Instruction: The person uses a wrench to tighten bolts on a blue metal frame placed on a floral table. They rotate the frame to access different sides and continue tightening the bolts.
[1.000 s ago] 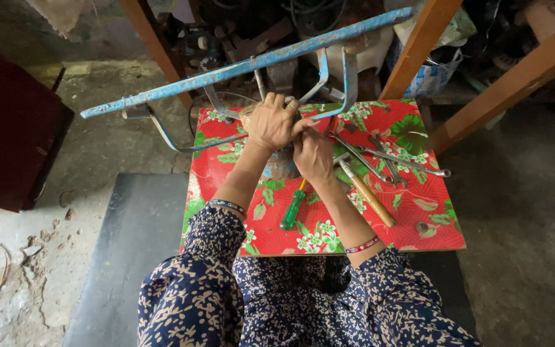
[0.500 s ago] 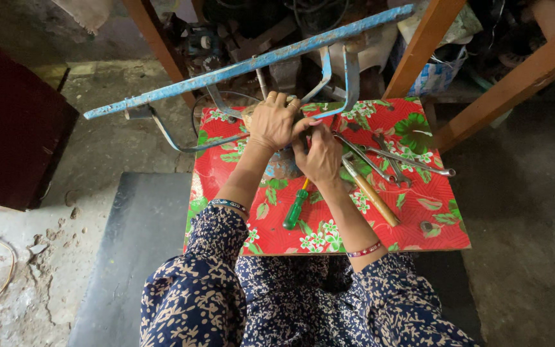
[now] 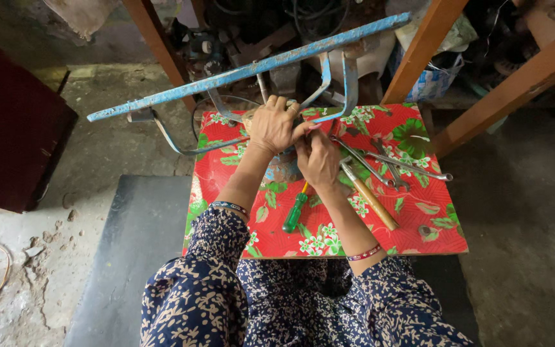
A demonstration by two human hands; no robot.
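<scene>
A small table [image 3: 419, 231] with a red flowered cover sits in front of the seated person, and nearly everything else lies on or around it. Across the table's far edge runs a long blue metal bar [image 3: 226, 80] with worn paint, tilted so that it climbs toward the right; 2 blue legs [image 3: 349, 83] hang from it down onto the cover. Behind the table 2 orange wooden posts [image 3: 428, 42] slant upward, with cluttered gear and cables between them that I cannot make out. To the left of the table stands a dark red cabinet [image 3: 14, 141] on the rough concrete floor, and a dark grey mat [image 3: 130, 257] lies under the table's near left corner.

On the table's right half rest several steel spanners [image 3: 406, 167], overlapping, and a hammer with a wooden handle [image 3: 374, 204] lying diagonally. A screwdriver with a green handle [image 3: 295, 211] lies near the middle, its tip hidden under the hands.

No container shows clearly.

Both forearms reach out from dark floral sleeves to the table's far middle. The left hand [image 3: 274, 125] is curled over a small part where the blue legs meet the table; what it grips is hidden. The right hand [image 3: 319, 160] is just beside it, touching it, fingers closed and bent inward; I cannot tell what they pinch.
</scene>
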